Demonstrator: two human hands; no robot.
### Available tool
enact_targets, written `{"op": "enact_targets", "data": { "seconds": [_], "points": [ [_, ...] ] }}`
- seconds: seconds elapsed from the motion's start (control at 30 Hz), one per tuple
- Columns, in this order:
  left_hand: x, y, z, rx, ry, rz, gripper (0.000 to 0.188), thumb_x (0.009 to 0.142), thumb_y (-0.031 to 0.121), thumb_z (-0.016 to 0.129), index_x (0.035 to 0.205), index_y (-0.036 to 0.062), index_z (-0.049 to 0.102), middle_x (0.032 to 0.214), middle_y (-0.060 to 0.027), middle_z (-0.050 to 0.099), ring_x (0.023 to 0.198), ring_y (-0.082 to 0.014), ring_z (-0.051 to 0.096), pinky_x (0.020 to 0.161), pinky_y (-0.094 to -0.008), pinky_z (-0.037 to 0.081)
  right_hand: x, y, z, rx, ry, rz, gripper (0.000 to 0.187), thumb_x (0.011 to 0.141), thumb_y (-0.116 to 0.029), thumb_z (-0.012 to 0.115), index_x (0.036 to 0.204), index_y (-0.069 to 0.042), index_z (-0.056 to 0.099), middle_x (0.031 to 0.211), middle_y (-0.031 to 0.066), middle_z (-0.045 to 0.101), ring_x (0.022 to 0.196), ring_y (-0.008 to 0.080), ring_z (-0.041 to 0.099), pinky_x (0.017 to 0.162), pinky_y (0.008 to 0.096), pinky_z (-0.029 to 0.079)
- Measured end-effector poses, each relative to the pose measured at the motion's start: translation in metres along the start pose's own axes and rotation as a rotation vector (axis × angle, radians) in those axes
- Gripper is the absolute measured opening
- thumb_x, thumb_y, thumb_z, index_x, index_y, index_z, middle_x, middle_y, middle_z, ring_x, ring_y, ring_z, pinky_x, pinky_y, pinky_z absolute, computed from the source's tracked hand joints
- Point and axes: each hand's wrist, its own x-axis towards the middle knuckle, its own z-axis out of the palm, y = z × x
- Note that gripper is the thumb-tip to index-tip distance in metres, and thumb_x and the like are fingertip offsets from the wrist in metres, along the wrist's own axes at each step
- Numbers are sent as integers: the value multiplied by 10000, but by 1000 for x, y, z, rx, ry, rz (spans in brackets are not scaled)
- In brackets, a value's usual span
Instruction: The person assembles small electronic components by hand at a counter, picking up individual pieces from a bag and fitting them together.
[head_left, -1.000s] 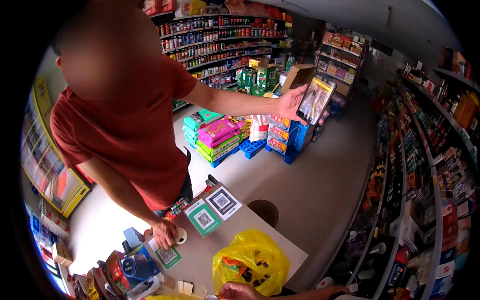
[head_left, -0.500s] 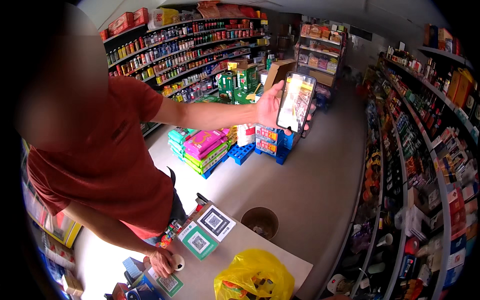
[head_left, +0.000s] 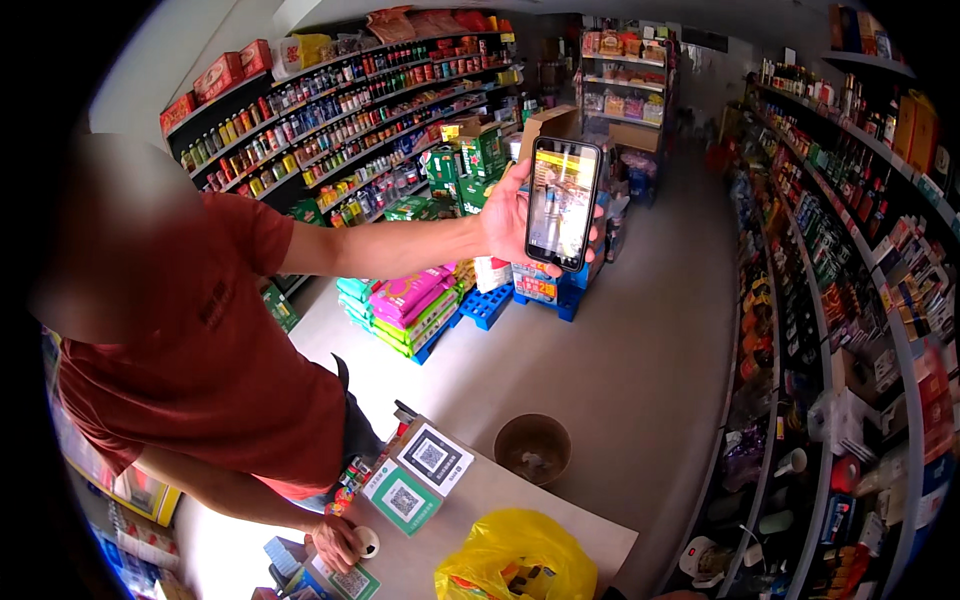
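Note:
Neither of my hands can be made out in the picture. Nearest to me on the counter (head_left: pixel 545 505) is a yellow plastic bag (head_left: pixel 520 550), its mouth open over packaged goods that I cannot identify. Across the counter stands a person in a red T-shirt (head_left: pixel 215 330). One outstretched hand of that person holds up a smartphone (head_left: pixel 563 205), its lit screen facing me. The person's other hand (head_left: pixel 337 542) rests on the counter by a small round white object (head_left: pixel 368 543). A green code card (head_left: pixel 403 500) and a dark-bordered code card (head_left: pixel 436 458) lie flat there.
Beyond the counter's far edge a round brown bin (head_left: pixel 532 448) stands on the floor. Stacked colourful sacks (head_left: pixel 408 300) and green cartons (head_left: pixel 482 155) are behind the outstretched arm. Drink shelves (head_left: pixel 340 125) line the back left; loaded shelves (head_left: pixel 830 330) run along the right.
The phone has shifted a little left and now stands more upright, its screen picture changed. The whole view has turned slightly. The person's lower hand stays by the round white object.

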Motion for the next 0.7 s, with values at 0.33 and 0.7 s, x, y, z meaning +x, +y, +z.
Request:
{"op": "enact_targets", "data": {
  "seconds": [0.33, 0.7],
  "points": [
    [-5, 0, 2, 42, 43, 84, 150, 733, -42, 608, 822, 56, 536, 874, -55, 573, 824, -149, 526, 739, -260, 422, 0, 6, -5, 142, -31, 69, 183, 833, -83, 602, 994, -32, 532, 864, 14, 555, 794, 87, 530, 680, 220, 433],
    [-19, 5, 0, 89, 72, 141, 144, 748, 3, 644, 822, 51, 530, 846, -62, 579, 780, -150, 539, 712, -264, 446, -5, -8, 1, 202, -96, 157, 178, 808, -30, 598, 963, -36, 510, 846, 17, 546, 778, 81, 524, 674, 221, 434]
  ]
}}
